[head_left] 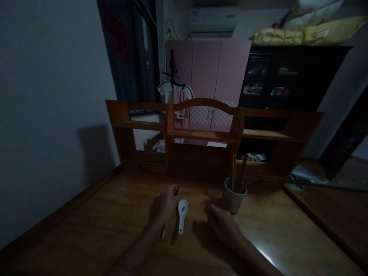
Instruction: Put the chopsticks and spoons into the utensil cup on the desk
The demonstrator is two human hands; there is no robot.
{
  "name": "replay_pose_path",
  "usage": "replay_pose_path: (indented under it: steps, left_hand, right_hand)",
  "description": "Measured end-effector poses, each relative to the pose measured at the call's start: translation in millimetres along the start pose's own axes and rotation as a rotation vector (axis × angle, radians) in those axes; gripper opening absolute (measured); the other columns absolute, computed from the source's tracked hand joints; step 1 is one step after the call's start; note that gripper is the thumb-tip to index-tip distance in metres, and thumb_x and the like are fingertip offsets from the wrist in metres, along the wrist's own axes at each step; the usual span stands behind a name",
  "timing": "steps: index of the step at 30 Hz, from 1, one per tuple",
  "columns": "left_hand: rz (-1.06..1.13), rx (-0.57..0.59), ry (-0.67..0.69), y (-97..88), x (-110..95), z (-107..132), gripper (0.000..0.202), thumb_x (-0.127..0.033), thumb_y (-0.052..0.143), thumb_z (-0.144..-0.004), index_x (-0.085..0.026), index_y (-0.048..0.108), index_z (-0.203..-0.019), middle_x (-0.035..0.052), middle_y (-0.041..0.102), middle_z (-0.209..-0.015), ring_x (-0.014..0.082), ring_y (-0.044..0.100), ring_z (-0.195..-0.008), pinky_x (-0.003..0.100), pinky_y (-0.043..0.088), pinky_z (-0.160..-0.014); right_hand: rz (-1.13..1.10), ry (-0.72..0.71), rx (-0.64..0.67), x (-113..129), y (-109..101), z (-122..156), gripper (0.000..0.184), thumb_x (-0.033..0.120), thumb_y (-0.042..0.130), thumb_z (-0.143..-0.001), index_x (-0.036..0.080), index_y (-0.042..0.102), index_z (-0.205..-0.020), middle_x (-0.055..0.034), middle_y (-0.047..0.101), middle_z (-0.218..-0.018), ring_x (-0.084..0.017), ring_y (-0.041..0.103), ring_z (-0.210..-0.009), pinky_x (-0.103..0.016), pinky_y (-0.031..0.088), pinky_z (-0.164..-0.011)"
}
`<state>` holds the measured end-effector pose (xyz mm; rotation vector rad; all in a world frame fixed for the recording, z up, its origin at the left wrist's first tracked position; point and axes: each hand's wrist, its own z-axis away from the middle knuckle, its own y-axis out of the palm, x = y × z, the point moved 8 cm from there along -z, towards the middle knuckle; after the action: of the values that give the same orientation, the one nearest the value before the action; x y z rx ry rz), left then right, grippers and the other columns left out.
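Observation:
A white soup spoon [182,216] with a blue mark in its bowl lies on the wooden table, its handle toward me. Just left of its bowl is my left hand [169,198], fingers curled, with a small dark brown spot at the fingertips; what it holds is hidden. The end of a thin, pale, stick-like thing [164,230] shows beside my left wrist, the rest covered by the arm. To the right of the spoon my right hand [222,223] is closed in a loose fist near the table, with nothing visible in it.
A light grey cup [233,197] holding several wooden sticks or chopsticks stands just beyond my right hand. Along the table's back edge runs a wooden shelf unit [201,134]. A wall [57,96] borders the left side.

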<state>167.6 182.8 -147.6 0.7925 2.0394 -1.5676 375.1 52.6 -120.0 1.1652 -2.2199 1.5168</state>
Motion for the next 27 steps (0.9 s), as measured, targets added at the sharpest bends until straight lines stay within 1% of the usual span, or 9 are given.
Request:
replay_pose_path:
  steps: [3, 7, 12, 16, 19, 23, 25, 27]
  left_hand:
    - [-0.005, -0.022, 0.008, -3.7, -0.1, -0.1, 0.019, -0.017, 0.056, -0.086, -0.02, 0.069, -0.099, 0.0066, 0.073, -0.097, 0.0165, 0.066, -0.088, 0.024, 0.043, -0.076]
    - [-0.012, -0.031, 0.013, -3.6, 1.2, -0.4, 0.02, -0.018, 0.055, -0.088, -0.02, 0.069, -0.102, 0.0075, 0.072, -0.1, 0.0173, 0.066, -0.091, 0.025, 0.043, -0.079]
    - [-0.006, -0.009, 0.036, -2.1, 1.5, -0.2, 0.026, -0.015, 0.062, -0.083, -0.019, 0.066, -0.108, 0.005, 0.072, -0.097, 0.0155, 0.066, -0.087, 0.023, 0.043, -0.075]
    - [-0.011, 0.003, 0.045, -2.9, 1.1, 0.0, 0.024, -0.017, 0.065, -0.08, -0.021, 0.068, -0.104, 0.0039, 0.073, -0.092, 0.0158, 0.066, -0.083, 0.022, 0.042, -0.07]
    - [-0.023, -0.008, 0.037, -4.8, 1.0, 0.8, 0.026, -0.022, 0.065, -0.081, -0.023, 0.067, -0.107, 0.0047, 0.073, -0.097, 0.0172, 0.066, -0.084, 0.023, 0.042, -0.07]
    - [-0.033, -0.026, 0.04, -6.5, 0.4, 2.4, 0.03, -0.027, 0.063, -0.083, -0.025, 0.065, -0.113, 0.0056, 0.071, -0.106, 0.0185, 0.066, -0.09, 0.023, 0.043, -0.072]
    - [-0.032, -0.027, 0.053, -5.9, -0.7, 2.4, 0.031, -0.027, 0.062, -0.084, -0.027, 0.064, -0.116, 0.0044, 0.071, -0.107, 0.0179, 0.065, -0.092, 0.022, 0.043, -0.074]
    - [-0.03, -0.027, 0.062, -4.9, -1.4, 1.8, 0.032, -0.027, 0.062, -0.085, -0.028, 0.063, -0.117, 0.0034, 0.071, -0.106, 0.0171, 0.065, -0.092, 0.022, 0.043, -0.076]
  right_hand:
    - [-0.001, 0.001, 0.009, -0.7, 0.5, 0.0, 0.014, 0.018, 0.044, -0.095, 0.02, 0.058, -0.096, -0.001, 0.064, -0.078, -0.013, 0.059, -0.065, -0.023, 0.038, -0.058]
    - [-0.007, -0.004, 0.01, 1.0, -0.8, -0.2, 0.014, 0.018, 0.044, -0.095, 0.02, 0.058, -0.096, -0.0014, 0.065, -0.079, -0.013, 0.06, -0.065, -0.023, 0.038, -0.058]
    - [-0.02, -0.001, 0.018, 2.4, -1.1, -0.7, 0.017, 0.019, 0.044, -0.095, 0.019, 0.061, -0.097, -0.0023, 0.066, -0.08, -0.013, 0.061, -0.067, -0.023, 0.04, -0.059]
    - [-0.021, -0.001, 0.02, 4.5, -2.0, -1.6, 0.018, 0.02, 0.044, -0.095, 0.019, 0.062, -0.098, -0.0027, 0.067, -0.081, -0.013, 0.061, -0.067, -0.023, 0.041, -0.06]
    - [-0.026, 0.0, 0.032, 5.7, -0.5, -1.6, 0.018, 0.02, 0.043, -0.095, 0.019, 0.061, -0.099, -0.0027, 0.067, -0.082, -0.014, 0.062, -0.069, -0.023, 0.041, -0.061]
    - [-0.024, 0.008, 0.026, 1.7, 1.9, 0.4, 0.017, 0.021, 0.043, -0.095, 0.019, 0.06, -0.094, -0.0019, 0.066, -0.079, -0.014, 0.061, -0.067, -0.023, 0.04, -0.06]
    - [-0.031, 0.013, 0.023, 0.2, 0.5, 0.7, 0.018, 0.022, 0.042, -0.096, 0.019, 0.06, -0.092, -0.0022, 0.065, -0.078, -0.014, 0.06, -0.066, -0.023, 0.04, -0.059]
    - [-0.041, 0.019, 0.023, 4.3, -4.7, -1.7, 0.019, 0.025, 0.043, -0.096, 0.019, 0.061, -0.093, -0.0033, 0.066, -0.08, -0.015, 0.061, -0.068, -0.024, 0.042, -0.061]
